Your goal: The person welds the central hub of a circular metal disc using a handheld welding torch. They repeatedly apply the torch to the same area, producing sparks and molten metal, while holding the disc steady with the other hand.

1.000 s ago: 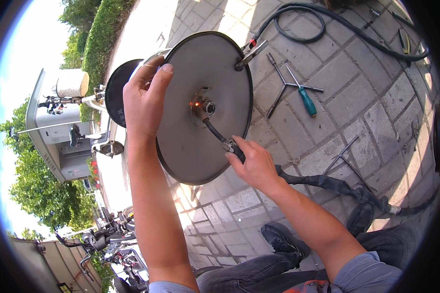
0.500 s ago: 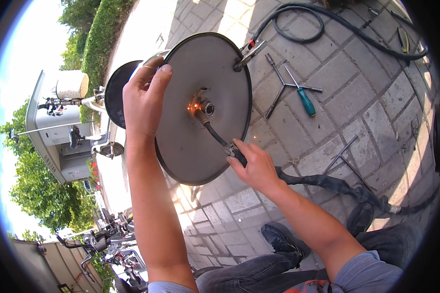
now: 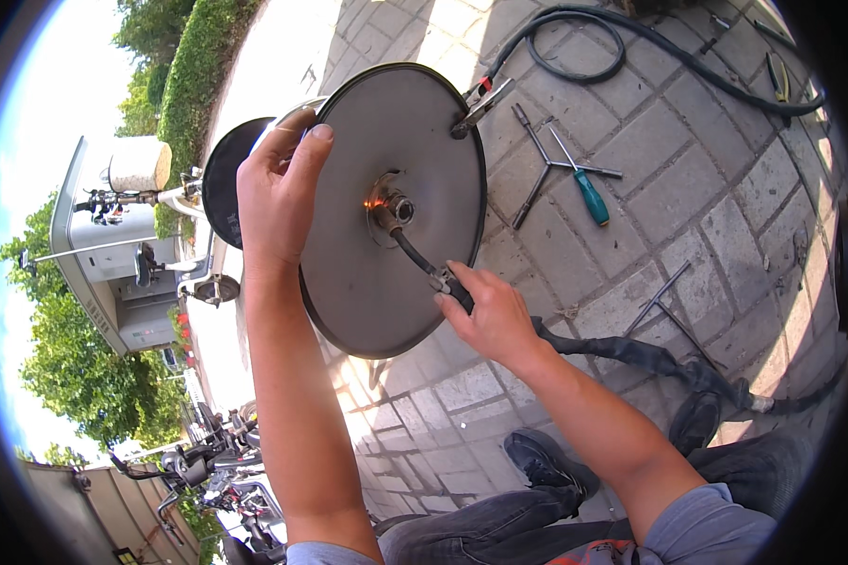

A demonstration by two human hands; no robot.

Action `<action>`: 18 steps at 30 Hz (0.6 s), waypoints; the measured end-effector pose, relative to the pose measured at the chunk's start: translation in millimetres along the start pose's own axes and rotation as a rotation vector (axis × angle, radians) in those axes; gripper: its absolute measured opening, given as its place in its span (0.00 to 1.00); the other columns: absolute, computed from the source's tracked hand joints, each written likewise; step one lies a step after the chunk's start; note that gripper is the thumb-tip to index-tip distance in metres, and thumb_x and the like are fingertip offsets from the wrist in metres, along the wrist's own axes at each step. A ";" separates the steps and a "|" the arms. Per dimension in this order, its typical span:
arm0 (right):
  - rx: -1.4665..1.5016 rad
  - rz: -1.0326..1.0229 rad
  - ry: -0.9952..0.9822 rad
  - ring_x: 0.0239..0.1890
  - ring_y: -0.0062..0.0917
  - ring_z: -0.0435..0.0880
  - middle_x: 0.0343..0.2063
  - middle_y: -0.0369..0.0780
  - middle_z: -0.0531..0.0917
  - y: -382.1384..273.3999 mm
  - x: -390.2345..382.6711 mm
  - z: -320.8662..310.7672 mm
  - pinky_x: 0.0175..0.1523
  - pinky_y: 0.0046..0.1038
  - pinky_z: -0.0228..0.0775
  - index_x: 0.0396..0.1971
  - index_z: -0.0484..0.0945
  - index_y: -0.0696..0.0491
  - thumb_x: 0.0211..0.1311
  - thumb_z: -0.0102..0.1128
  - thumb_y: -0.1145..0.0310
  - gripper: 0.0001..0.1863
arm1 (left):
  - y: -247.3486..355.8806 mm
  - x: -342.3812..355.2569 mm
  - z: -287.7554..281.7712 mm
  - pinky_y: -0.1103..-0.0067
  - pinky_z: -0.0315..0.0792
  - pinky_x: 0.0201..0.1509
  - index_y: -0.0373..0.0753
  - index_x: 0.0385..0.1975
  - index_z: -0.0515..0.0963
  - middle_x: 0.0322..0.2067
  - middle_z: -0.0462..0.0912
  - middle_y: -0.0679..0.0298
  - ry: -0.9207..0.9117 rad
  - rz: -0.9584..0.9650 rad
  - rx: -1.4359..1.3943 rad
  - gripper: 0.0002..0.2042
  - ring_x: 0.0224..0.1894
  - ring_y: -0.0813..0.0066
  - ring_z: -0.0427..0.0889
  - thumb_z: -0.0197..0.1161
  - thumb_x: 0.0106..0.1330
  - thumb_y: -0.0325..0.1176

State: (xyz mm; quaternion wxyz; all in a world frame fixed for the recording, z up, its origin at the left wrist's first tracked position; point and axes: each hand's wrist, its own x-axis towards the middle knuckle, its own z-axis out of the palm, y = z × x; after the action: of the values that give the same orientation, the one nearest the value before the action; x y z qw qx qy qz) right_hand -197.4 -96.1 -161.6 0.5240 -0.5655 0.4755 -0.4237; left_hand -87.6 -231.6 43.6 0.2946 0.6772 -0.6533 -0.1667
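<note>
A big round grey metal disc (image 3: 377,292) with a dark rim stands tilted before me, a short tube hub (image 3: 400,206) at its middle. My left hand (image 3: 283,193) grips its left edge, thumb on the face and fingers round the rim. In my right hand (image 3: 488,315) is a welding torch (image 3: 415,252), its bent neck running up to the hub. The nozzle is close to the hub's base, where metal glows orange on the left side. Whether the tip touches is too small to tell. A metal ground clamp (image 3: 481,108) bites the disc's upper right rim.
On the paving lie a Y-shaped wrench (image 3: 544,168), a green-handled screwdriver (image 3: 589,196), a T-handle wrench (image 3: 658,299) and pliers (image 3: 777,77). A black cable (image 3: 669,52) loops behind; the wrapped torch hose (image 3: 622,350) trails right. Bikes (image 3: 226,471) stand lower left.
The torch neck has shifted slightly at the hub. The bright flare and flying sparks have shrunk to a smaller orange glow. My left hand has stayed on the rim.
</note>
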 end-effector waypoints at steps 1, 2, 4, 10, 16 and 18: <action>0.000 0.000 0.002 0.34 0.48 0.83 0.32 0.51 0.81 0.3 0.1 0.1 0.40 0.44 0.75 0.54 0.76 0.57 0.61 0.63 0.56 0.26 | -0.3 -0.1 0.5 0.83 0.73 0.47 0.23 0.52 0.77 0.41 0.84 0.56 0.003 0.000 -0.003 0.23 0.41 0.77 0.80 0.65 0.64 0.37; 0.002 0.001 0.001 0.34 0.48 0.83 0.32 0.51 0.81 0.3 0.5 -0.1 0.40 0.44 0.75 0.54 0.76 0.57 0.61 0.63 0.56 0.26 | -0.3 -0.2 0.6 0.83 0.72 0.48 0.23 0.52 0.77 0.41 0.84 0.55 0.000 -0.003 -0.001 0.24 0.41 0.77 0.80 0.65 0.64 0.38; 0.005 0.004 -0.001 0.34 0.48 0.83 0.31 0.51 0.81 -0.7 1.7 -1.1 0.39 0.44 0.75 0.55 0.76 0.57 0.61 0.63 0.56 0.27 | 0.1 -0.5 0.0 0.82 0.72 0.49 0.23 0.53 0.77 0.42 0.84 0.55 -0.005 -0.009 0.004 0.24 0.42 0.76 0.80 0.65 0.64 0.38; 0.019 0.054 -0.055 0.33 0.47 0.83 0.30 0.51 0.81 -6.1 3.4 -5.2 0.39 0.42 0.75 0.54 0.77 0.57 0.60 0.64 0.57 0.26 | -4.5 2.6 -1.8 0.79 0.71 0.55 0.23 0.53 0.76 0.47 0.83 0.51 -0.012 0.024 0.023 0.26 0.47 0.73 0.80 0.67 0.64 0.41; 0.037 0.023 -0.032 0.34 0.47 0.83 0.32 0.52 0.82 -1.7 -3.7 -5.0 0.40 0.43 0.75 0.53 0.77 0.58 0.60 0.64 0.58 0.25 | -5.0 3.5 0.1 0.80 0.72 0.53 0.23 0.52 0.77 0.46 0.83 0.52 -0.006 0.007 0.016 0.25 0.46 0.73 0.80 0.66 0.64 0.39; 0.031 0.009 -0.011 0.35 0.47 0.83 0.32 0.52 0.82 -1.9 -6.2 -3.4 0.40 0.43 0.75 0.53 0.77 0.58 0.60 0.64 0.58 0.25 | -3.1 3.1 -0.1 0.80 0.72 0.52 0.23 0.52 0.77 0.44 0.83 0.53 -0.007 0.005 0.017 0.25 0.45 0.74 0.80 0.65 0.64 0.39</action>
State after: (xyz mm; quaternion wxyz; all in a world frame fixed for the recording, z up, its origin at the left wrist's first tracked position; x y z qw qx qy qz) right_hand -201.8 -90.6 -159.2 0.5374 -0.5576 0.4684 -0.4254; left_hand -84.8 -234.7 42.3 0.2869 0.6774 -0.6575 -0.1628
